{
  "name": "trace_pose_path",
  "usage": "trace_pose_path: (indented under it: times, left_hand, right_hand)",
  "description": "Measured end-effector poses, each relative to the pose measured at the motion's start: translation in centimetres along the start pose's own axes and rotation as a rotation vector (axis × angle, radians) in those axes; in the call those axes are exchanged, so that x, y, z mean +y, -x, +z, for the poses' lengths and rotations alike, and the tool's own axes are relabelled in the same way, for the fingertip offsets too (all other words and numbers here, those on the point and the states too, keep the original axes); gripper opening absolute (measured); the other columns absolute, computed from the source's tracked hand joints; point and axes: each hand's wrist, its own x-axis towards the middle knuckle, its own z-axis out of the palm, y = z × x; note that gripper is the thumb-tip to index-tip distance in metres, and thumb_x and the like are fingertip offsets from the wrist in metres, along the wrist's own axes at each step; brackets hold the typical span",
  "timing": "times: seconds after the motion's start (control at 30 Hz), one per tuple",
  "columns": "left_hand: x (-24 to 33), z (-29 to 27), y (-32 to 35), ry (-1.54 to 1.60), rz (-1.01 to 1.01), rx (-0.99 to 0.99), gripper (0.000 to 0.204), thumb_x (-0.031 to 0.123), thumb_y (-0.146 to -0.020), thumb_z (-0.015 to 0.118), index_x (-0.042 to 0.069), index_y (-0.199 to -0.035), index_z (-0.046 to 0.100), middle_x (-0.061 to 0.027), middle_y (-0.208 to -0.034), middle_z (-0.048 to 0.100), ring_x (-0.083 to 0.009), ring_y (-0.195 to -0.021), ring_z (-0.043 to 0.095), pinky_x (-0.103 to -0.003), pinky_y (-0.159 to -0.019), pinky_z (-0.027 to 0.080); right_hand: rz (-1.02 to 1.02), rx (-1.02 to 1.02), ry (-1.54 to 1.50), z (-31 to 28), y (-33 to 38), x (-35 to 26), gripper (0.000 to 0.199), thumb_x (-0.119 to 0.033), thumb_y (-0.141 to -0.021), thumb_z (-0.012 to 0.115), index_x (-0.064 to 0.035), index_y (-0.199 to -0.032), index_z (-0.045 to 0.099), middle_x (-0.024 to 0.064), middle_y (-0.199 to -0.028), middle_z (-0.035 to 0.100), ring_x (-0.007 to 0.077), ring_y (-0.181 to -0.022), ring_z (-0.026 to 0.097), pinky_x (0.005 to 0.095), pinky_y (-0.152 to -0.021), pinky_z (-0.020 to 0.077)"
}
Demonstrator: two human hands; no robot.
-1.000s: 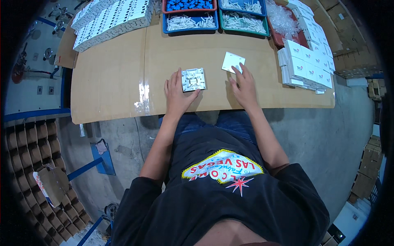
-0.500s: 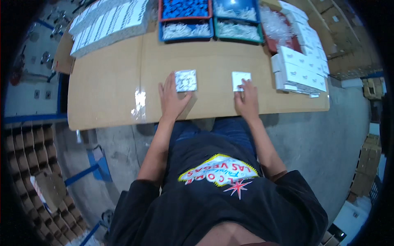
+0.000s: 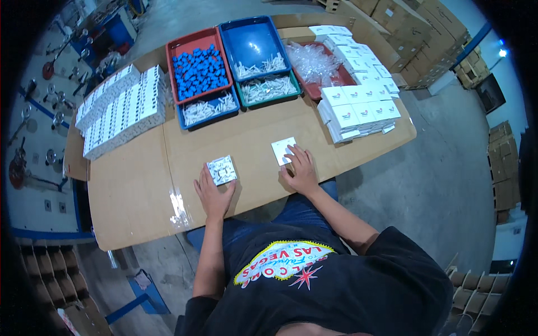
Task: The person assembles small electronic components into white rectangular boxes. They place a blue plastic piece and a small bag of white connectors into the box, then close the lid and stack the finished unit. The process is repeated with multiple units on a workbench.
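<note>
A flat square white piece with a mottled grey top (image 3: 222, 170) lies on the cardboard-covered table. My left hand (image 3: 214, 194) has its fingers along the left edge and its thumb by the lower right corner, gripping the piece where it lies. To the right is a plain white square (image 3: 282, 151), thin like a card or small flat box. Fingertips of my right hand (image 3: 303, 173) rest on its right part, with the thumb apart by its lower edge. The undersides of both squares are hidden.
At the back stand a red tray of blue parts (image 3: 199, 71), a blue tray (image 3: 249, 42), and smaller trays of white pieces. A red tray (image 3: 343, 75) holds clear plastic bags. White boxes (image 3: 358, 109) are stacked right; patterned white stacks (image 3: 126, 115) stand left.
The view has turned and tilted, showing more of the trays and the room behind. Both hands stay at their squares, with little visible movement over the table.
</note>
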Motion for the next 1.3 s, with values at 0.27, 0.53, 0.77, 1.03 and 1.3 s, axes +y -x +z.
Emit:
trace_pose_path:
  times: [0.27, 0.53, 0.77, 1.03, 1.3]
  left_hand:
    - [1.0, -0.1, -0.6, -0.007, -0.031, -0.049, 0.112, 0.046, -0.074, 0.084, 0.001, -0.159, 0.026, -0.0191, -0.157, 0.041, -0.0326, -0.149, 0.036, -0.059, -0.124, 0.016]
    - [1.0, -0.7, -0.8, -0.038, -0.07, -0.139, 0.11, 0.045, -0.079, 0.078, -0.001, -0.16, 0.02, -0.0218, -0.161, 0.034, -0.0362, -0.152, 0.03, -0.06, -0.124, 0.012]
    - [0.0, -0.4, -1.2, -0.069, -0.037, -0.21, 0.111, 0.056, -0.085, 0.068, -0.006, -0.16, 0.014, -0.0263, -0.162, 0.03, -0.0427, -0.151, 0.027, -0.061, -0.123, 0.011]
    - [-0.4, -0.3, -1.3, -0.129, -0.053, -0.266, 0.108, 0.061, -0.089, 0.06, -0.006, -0.16, 0.015, -0.0292, -0.16, 0.032, -0.0441, -0.148, 0.032, -0.065, -0.121, 0.013]
    - [-0.2, -0.3, -1.1, -0.039, -0.059, -0.206, 0.105, 0.064, -0.091, 0.055, -0.005, -0.16, 0.015, -0.0312, -0.161, 0.029, -0.0459, -0.149, 0.03, -0.061, -0.122, 0.014]
  right_hand:
    - [0.11, -0.031, -0.305, -3.3, -3.9, 0.7, 0.028, -0.012, -0.091, 0.068, -0.0047, -0.118, 0.066, 0.0156, -0.138, 0.062, 0.0353, -0.128, 0.059, 0.041, -0.104, 0.0496]
    - [0.367, 0.048, -0.07, -8.4, -30.5, 18.7, 0.026, -0.022, -0.094, 0.063, -0.005, -0.112, 0.071, 0.0176, -0.093, 0.075, 0.0312, -0.082, 0.074, 0.0412, -0.075, 0.0565]
    - [0.794, -0.09, 0.321, -3.0, -43.8, 39.4, 0.044, -0.039, -0.086, 0.072, 0.0038, -0.094, 0.075, 0.0208, -0.092, 0.075, 0.032, -0.087, 0.073, 0.0437, -0.083, 0.056]
    - [0.946, -0.104, 0.25, 0.9, -46.1, 43.9, 0.049, -0.041, -0.083, 0.075, 0.0004, -0.109, 0.076, 0.0265, -0.115, 0.072, 0.0404, -0.111, 0.07, 0.0456, -0.096, 0.0542]
    - [0.694, 0.233, -0.143, -2.1, -46.5, 40.5, 0.032, -0.031, -0.088, 0.075, -0.0031, -0.103, 0.077, 0.0119, -0.088, 0.074, 0.0204, -0.068, 0.069, 0.034, -0.062, 0.0539]
